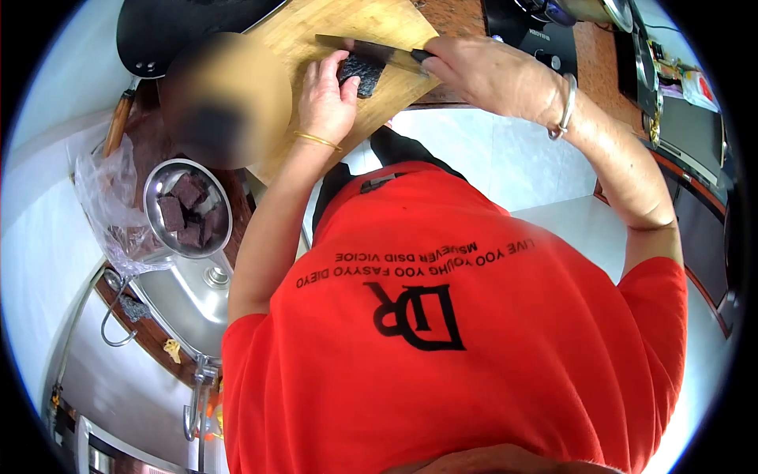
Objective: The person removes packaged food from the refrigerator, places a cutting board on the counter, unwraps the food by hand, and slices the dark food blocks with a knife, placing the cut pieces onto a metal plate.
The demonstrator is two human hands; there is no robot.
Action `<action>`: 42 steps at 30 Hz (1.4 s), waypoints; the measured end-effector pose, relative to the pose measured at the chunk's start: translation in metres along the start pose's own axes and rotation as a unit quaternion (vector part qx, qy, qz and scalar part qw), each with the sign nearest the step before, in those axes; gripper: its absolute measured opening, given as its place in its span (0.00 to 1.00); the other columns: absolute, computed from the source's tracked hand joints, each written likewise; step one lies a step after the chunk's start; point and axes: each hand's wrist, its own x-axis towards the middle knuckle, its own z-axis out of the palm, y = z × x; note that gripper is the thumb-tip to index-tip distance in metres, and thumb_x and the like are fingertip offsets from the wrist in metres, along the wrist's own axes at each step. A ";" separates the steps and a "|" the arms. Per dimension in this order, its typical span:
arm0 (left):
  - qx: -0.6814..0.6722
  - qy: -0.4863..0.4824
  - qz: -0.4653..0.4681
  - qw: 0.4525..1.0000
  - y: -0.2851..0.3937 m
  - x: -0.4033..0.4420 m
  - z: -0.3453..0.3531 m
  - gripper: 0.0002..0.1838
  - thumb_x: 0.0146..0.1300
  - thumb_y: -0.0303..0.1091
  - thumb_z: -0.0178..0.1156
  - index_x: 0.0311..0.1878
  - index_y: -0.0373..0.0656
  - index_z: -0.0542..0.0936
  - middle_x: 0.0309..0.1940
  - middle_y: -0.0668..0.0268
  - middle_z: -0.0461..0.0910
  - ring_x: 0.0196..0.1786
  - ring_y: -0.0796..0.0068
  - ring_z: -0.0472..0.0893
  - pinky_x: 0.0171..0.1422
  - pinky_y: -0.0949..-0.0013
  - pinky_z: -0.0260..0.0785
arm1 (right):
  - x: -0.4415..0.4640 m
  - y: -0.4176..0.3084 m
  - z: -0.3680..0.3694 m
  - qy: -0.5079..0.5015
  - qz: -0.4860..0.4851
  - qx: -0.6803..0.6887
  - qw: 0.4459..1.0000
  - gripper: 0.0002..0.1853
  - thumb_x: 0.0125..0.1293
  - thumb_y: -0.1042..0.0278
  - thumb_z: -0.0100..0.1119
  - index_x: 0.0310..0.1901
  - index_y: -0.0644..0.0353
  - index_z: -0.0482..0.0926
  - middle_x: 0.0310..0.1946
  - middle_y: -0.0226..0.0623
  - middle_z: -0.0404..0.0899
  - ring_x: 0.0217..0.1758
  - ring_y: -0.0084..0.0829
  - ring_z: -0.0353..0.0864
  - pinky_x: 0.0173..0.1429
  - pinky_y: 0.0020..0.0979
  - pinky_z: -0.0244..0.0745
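Observation:
A dark, glossy block (362, 75) lies on the wooden cutting board (410, 24). The fingers and thumb of my left hand (328, 99) are closed against its left side. My right hand (493, 79) grips the handle of a knife (367, 49), whose long blade reaches leftward across the block's far end, close to my left fingertips. Whether the edge has entered the block cannot be made out. To the left, a metal bowl (150, 186) contains several dark reddish-brown blocks (189, 189).
A black wok (178, 31) stands at the upper left, beside a blurred round area. A clear plastic bag (114, 193) lies left of the bowl, near the metal sink (178, 296). A black stove (525, 39) is at the upper right.

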 end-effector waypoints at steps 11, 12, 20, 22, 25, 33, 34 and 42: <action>0.100 0.140 0.163 0.971 0.023 0.014 -0.024 0.14 0.56 0.28 0.59 0.47 0.43 0.78 0.45 0.54 0.76 0.50 0.51 0.75 0.54 0.57 0.69 | 0.024 -0.011 0.017 -0.093 0.141 -0.049 0.984 0.14 0.70 0.62 0.47 0.38 0.67 0.72 0.22 0.51 0.78 0.31 0.48 0.82 0.34 0.44 0.75; 0.082 0.139 0.200 0.967 0.029 0.031 -0.031 0.13 0.57 0.27 0.57 0.47 0.41 0.78 0.44 0.54 0.77 0.49 0.51 0.76 0.54 0.58 0.69 | 0.023 -0.011 0.015 -0.090 0.110 -0.059 0.988 0.13 0.70 0.62 0.47 0.38 0.66 0.71 0.21 0.50 0.78 0.30 0.48 0.82 0.34 0.43 0.76; 0.019 -0.177 0.170 0.969 0.007 0.118 0.000 0.18 0.68 0.38 0.49 0.58 0.44 0.74 0.49 0.57 0.79 0.53 0.60 0.79 0.56 0.65 0.69 | 0.018 -0.011 0.021 -0.126 0.185 -0.055 0.973 0.12 0.71 0.61 0.46 0.40 0.63 0.71 0.19 0.46 0.77 0.28 0.43 0.82 0.32 0.41 0.77; 0.003 -0.207 0.141 0.968 0.008 0.119 -0.001 0.19 0.68 0.38 0.48 0.60 0.44 0.72 0.51 0.57 0.79 0.53 0.60 0.78 0.57 0.65 0.69 | 0.015 -0.011 0.022 -0.140 0.180 -0.069 0.971 0.11 0.72 0.61 0.43 0.41 0.61 0.69 0.18 0.42 0.77 0.26 0.40 0.83 0.29 0.39 0.77; 0.023 -0.220 0.137 0.966 0.010 0.121 -0.001 0.22 0.68 0.37 0.47 0.65 0.46 0.66 0.54 0.57 0.77 0.54 0.58 0.78 0.58 0.63 0.68 | 0.014 -0.007 0.023 -0.120 0.177 -0.062 0.975 0.12 0.73 0.58 0.41 0.40 0.59 0.66 0.17 0.37 0.77 0.23 0.37 0.82 0.25 0.38 0.77; 0.180 -0.174 0.209 0.945 0.002 0.099 0.017 0.21 0.67 0.36 0.47 0.61 0.40 0.69 0.58 0.52 0.72 0.65 0.50 0.66 0.68 0.54 0.58 | -0.008 0.035 0.097 -0.042 0.113 0.001 0.993 0.11 0.66 0.64 0.47 0.45 0.63 0.70 0.28 0.43 0.78 0.28 0.40 0.83 0.26 0.38 0.78; 0.203 -0.209 0.213 0.933 0.003 0.079 0.015 0.22 0.66 0.35 0.48 0.62 0.39 0.68 0.61 0.54 0.70 0.71 0.53 0.59 0.74 0.52 0.48 | -0.013 0.033 0.108 -0.108 0.110 -0.046 0.987 0.14 0.62 0.66 0.49 0.48 0.63 0.68 0.31 0.42 0.76 0.26 0.41 0.83 0.23 0.36 0.77; -0.017 -0.167 0.107 0.980 -0.026 0.086 0.003 0.23 0.68 0.36 0.47 0.65 0.42 0.64 0.62 0.51 0.69 0.68 0.53 0.63 0.72 0.61 0.53 | 0.003 0.054 0.136 -0.081 0.079 -0.016 0.993 0.19 0.61 0.67 0.51 0.53 0.66 0.68 0.32 0.41 0.76 0.34 0.38 0.82 0.36 0.33 0.79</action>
